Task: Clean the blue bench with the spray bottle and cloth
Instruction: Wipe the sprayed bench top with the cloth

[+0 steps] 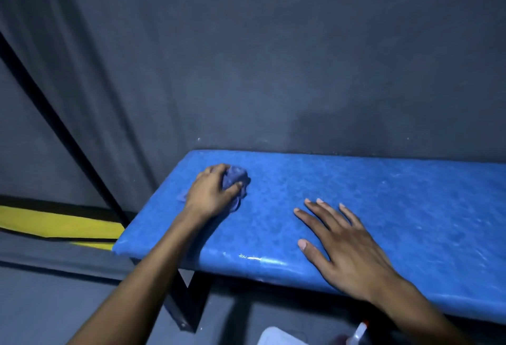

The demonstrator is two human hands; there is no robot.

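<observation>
Left hand (pixel 212 194) reaches far and left, arm extended, fingers and thumb curled round a bunched cloth (pixel 235 180), pressing it down. Right hand (pixel 342 246) lies nearer and to the right, palm down, fingers straight and spread, thumb splayed toward the left.

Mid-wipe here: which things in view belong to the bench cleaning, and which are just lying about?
Job: blue bench; cloth gripped by left hand; right hand flat on bench; spray bottle, bottom edge.
Lying about: white container; yellow floor stripe.
</observation>
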